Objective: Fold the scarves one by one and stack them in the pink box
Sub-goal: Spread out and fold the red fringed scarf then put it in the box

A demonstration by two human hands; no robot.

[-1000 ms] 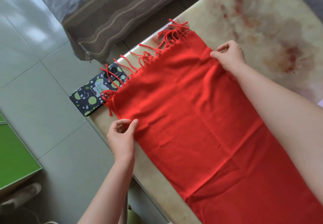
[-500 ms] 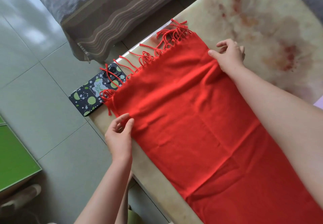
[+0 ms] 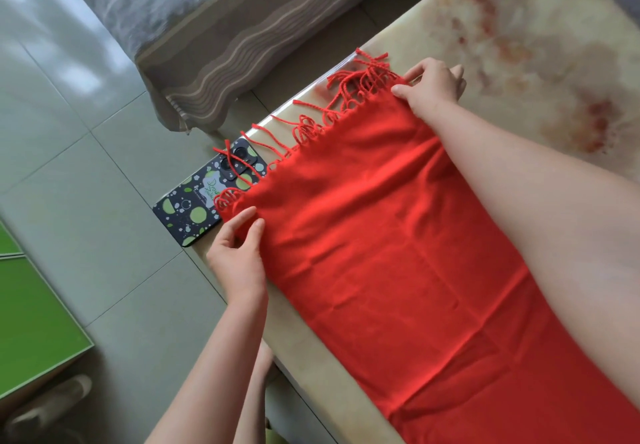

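A red scarf (image 3: 398, 253) with a tasselled fringe (image 3: 332, 111) lies flat along the marble table (image 3: 540, 63), running from the far corner toward the lower right. My left hand (image 3: 239, 253) pinches the scarf's near corner at the table's left edge. My right hand (image 3: 433, 85) grips the far corner beside the fringe, thumb on top of the cloth. The pink box is out of view.
A phone in a dark spotted case (image 3: 207, 198) lies at the table corner, partly under the fringe. A grey-brown covered sofa (image 3: 221, 35) stands beyond the table. A green panel (image 3: 31, 315) sits on the tiled floor at left.
Both hands slid along the scarf's edges toward the fringed end and now hold its two corners.
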